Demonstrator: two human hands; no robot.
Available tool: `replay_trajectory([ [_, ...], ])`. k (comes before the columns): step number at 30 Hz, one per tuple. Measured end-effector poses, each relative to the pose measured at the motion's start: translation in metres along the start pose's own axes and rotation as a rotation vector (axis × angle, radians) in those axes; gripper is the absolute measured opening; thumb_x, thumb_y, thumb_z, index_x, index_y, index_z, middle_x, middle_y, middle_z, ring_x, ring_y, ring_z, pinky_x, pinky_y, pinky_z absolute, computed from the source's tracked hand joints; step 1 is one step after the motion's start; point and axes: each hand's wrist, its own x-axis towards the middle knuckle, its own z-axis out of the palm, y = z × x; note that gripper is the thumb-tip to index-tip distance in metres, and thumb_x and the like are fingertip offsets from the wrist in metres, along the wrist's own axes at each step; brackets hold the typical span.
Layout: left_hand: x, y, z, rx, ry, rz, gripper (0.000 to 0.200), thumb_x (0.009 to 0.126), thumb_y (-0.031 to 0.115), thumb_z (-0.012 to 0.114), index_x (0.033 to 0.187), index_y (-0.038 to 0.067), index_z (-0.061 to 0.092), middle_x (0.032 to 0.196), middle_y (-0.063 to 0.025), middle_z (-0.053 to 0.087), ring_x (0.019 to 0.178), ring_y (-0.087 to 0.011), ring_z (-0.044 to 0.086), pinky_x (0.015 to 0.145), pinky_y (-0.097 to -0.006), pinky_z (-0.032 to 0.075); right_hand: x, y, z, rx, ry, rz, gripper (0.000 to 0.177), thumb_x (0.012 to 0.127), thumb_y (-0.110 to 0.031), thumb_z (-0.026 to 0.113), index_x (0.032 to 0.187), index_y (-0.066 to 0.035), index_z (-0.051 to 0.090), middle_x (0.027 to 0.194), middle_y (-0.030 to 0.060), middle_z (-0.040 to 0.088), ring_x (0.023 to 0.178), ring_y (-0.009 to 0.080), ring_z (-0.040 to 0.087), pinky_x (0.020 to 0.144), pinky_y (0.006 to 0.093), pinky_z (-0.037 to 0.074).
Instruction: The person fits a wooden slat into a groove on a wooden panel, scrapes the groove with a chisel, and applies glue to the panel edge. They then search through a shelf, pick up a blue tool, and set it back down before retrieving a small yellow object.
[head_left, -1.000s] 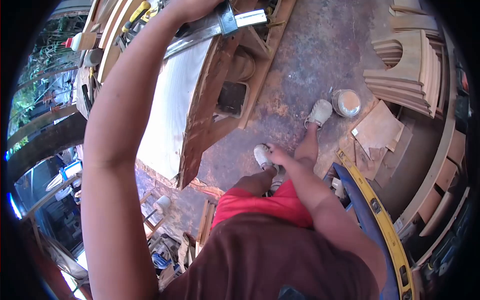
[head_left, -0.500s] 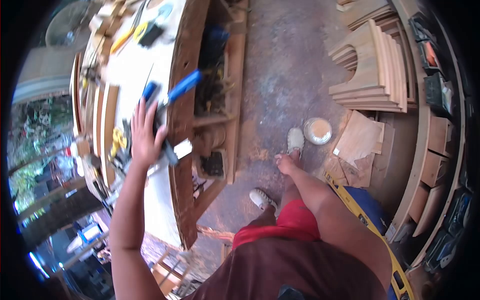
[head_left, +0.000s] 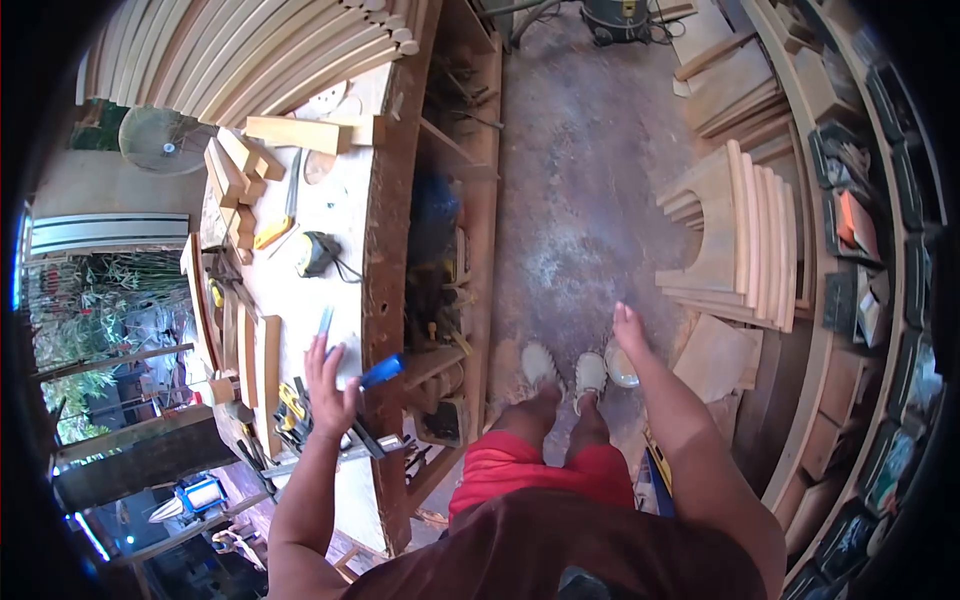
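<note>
My left hand (head_left: 330, 388) is over the workbench (head_left: 335, 290) with its fingers spread, beside a blue-handled tool (head_left: 382, 371). Nothing shows in its grasp. Farther up the bench lie a tape measure (head_left: 316, 254) and a saw with a yellow handle (head_left: 272, 233). My right hand (head_left: 628, 326) hangs over the floor, away from the bench. Its fingers are curled together, and whether they hold anything is too small to tell. Below that hand a round clear container (head_left: 621, 368) stands near my shoes (head_left: 590, 377).
Curved wooden strips (head_left: 250, 60) and wood blocks (head_left: 300, 134) lie at the bench's far end. Cut boards (head_left: 735, 235) are stacked at the right, before shelves of bins (head_left: 850, 220). A vacuum (head_left: 615, 18) stands at the back.
The view has shifted forward along the bench, bringing the curved strips and the vacuum into sight. My feet have come closer together. Both hands remain free of any clearly visible object.
</note>
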Motion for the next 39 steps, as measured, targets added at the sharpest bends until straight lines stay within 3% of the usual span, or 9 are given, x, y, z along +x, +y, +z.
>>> replay_trajectory([
  [3, 0.088, 0.022, -0.005, -0.056, 0.018, 0.187, 0.048, 0.092, 0.025, 0.064, 0.136, 0.005, 0.058, 0.156, -0.0238, 0.043, 0.147, -0.047, 0.035, 0.12, -0.0566, 0.026, -0.006, 0.011, 0.022, 0.093, -0.128, 0.287, 0.048, 0.108, -0.042, 0.042, 0.095, -0.001, 0.064, 0.08, 0.0191, 0.068, 0.073, 0.0359, 0.066, 0.069, 0.0466, 0.052],
  [5, 0.168, 0.025, -0.005, -0.082, 0.054, 0.304, 0.042, 0.089, 0.021, 0.068, 0.129, 0.007, 0.064, 0.15, -0.021, 0.05, 0.144, -0.046, 0.041, 0.118, -0.0568, 0.031, -0.018, -0.043, 0.004, 0.468, -0.345, 0.543, 0.04, 0.109, -0.037, 0.043, 0.096, -0.004, 0.062, 0.071, 0.0099, 0.063, 0.056, 0.0225, 0.06, 0.054, 0.0373, 0.048],
  [8, 0.298, 0.02, -0.008, -0.076, 0.054, 0.478, 0.033, 0.089, 0.018, 0.07, 0.12, 0.009, 0.067, 0.139, -0.0161, 0.061, 0.133, -0.04, 0.054, 0.113, -0.0528, 0.04, -0.005, -0.082, 0.005, 0.552, -0.359, 0.538, 0.026, 0.11, -0.024, 0.04, 0.097, -0.009, 0.057, 0.066, 0.0037, 0.055, 0.051, 0.0127, 0.053, 0.046, 0.0282, 0.042],
  [16, 0.545, 0.007, 0.06, -0.066, -0.208, 0.623, 0.023, 0.091, 0.02, 0.069, 0.11, 0.007, 0.07, 0.106, -0.0155, 0.072, 0.107, -0.0368, 0.065, 0.098, -0.0453, 0.051, 0.126, -0.112, 0.04, 0.609, -0.313, 0.575, 0.016, 0.105, -0.013, 0.045, 0.105, -0.006, 0.06, 0.076, 0.0032, 0.061, 0.058, 0.0105, 0.056, 0.048, 0.0269, 0.044],
  [20, 0.58, -0.008, 0.092, 0.02, -0.369, 0.514, 0.024, 0.092, 0.026, 0.069, 0.107, 0.008, 0.071, 0.099, -0.0166, 0.072, 0.105, -0.0379, 0.066, 0.095, -0.0456, 0.053, 0.201, -0.129, 0.051, 0.632, -0.398, 0.585, 0.019, 0.102, -0.008, 0.048, 0.113, -0.003, 0.062, 0.082, 0.0041, 0.065, 0.062, 0.0108, 0.058, 0.052, 0.0257, 0.046],
  [25, 0.588, -0.005, 0.106, 0.097, -0.36, 0.531, 0.021, 0.088, 0.032, 0.074, 0.09, 0.011, 0.071, 0.08, -0.0119, 0.068, 0.073, -0.0337, 0.068, 0.067, -0.0434, 0.056, 0.273, -0.098, 0.084, 0.656, -0.59, 0.562, 0.019, 0.097, -0.004, 0.055, 0.111, 0.001, 0.067, 0.079, 0.0071, 0.071, 0.061, 0.0109, 0.061, 0.054, 0.0266, 0.048],
  [36, 0.587, -0.016, 0.113, 0.169, -0.448, 0.475, 0.02, 0.084, 0.031, 0.079, 0.089, 0.013, 0.071, 0.08, -0.0074, 0.07, 0.075, -0.0276, 0.07, 0.065, -0.0376, 0.056, 0.391, -0.052, 0.083, 0.479, -0.914, 0.58, 0.017, 0.093, -0.012, 0.073, 0.103, 0.001, 0.07, 0.08, 0.0073, 0.072, 0.065, 0.0101, 0.065, 0.054, 0.0257, 0.05],
  [38, 0.584, -0.016, 0.111, 0.164, -0.53, 0.407, 0.021, 0.083, 0.027, 0.079, 0.091, 0.01, 0.071, 0.083, -0.0104, 0.071, 0.084, -0.0318, 0.072, 0.082, -0.0431, 0.056, 0.398, -0.02, 0.093, 0.33, -0.955, 0.479, 0.018, 0.093, -0.012, 0.074, 0.105, 0.001, 0.07, 0.08, 0.0074, 0.072, 0.066, 0.0107, 0.065, 0.056, 0.0265, 0.052],
  [39, 0.586, -0.014, 0.112, 0.167, -0.514, 0.421, 0.022, 0.083, 0.029, 0.08, 0.091, 0.01, 0.07, 0.083, -0.0096, 0.071, 0.086, -0.0324, 0.071, 0.084, -0.044, 0.055, 0.402, -0.001, 0.097, 0.3, -0.972, 0.458, 0.024, 0.087, -0.018, 0.076, 0.098, 0.003, 0.074, 0.082, 0.0127, 0.076, 0.07, 0.0202, 0.072, 0.065, 0.0349, 0.056],
])
